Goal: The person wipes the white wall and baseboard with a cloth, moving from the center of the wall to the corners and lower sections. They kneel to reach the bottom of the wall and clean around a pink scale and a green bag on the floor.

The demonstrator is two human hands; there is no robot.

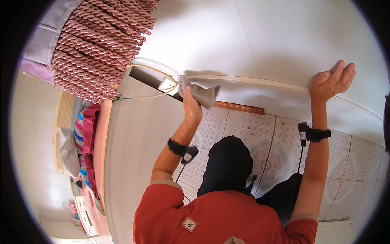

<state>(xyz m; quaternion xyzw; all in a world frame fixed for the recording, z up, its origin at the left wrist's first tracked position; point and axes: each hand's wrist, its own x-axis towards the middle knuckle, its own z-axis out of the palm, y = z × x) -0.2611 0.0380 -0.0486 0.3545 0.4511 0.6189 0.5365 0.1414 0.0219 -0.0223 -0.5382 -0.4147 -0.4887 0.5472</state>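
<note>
My left hand point(192, 105) holds a grey-brown cloth point(202, 93) near a pale cable duct point(219, 78) that runs along the white wall point(283, 36). Just left of the cloth is a white power socket point(167, 84), with a yellowish cable point(152, 67) looping past it. My right hand point(332, 80) is over the wall at the right, beside the duct, palm partly turned up and fingers slightly curled, with nothing in it. Each wrist wears a black strap with a small device.
Pink twisted fringe point(97, 48) hangs at the upper left. A pale wooden panel point(137, 137) stands left of me, with bedding point(90, 146) beyond it. A reddish-brown wooden strip point(240, 107) lies at the wall's foot on the patterned floor tiles point(262, 149).
</note>
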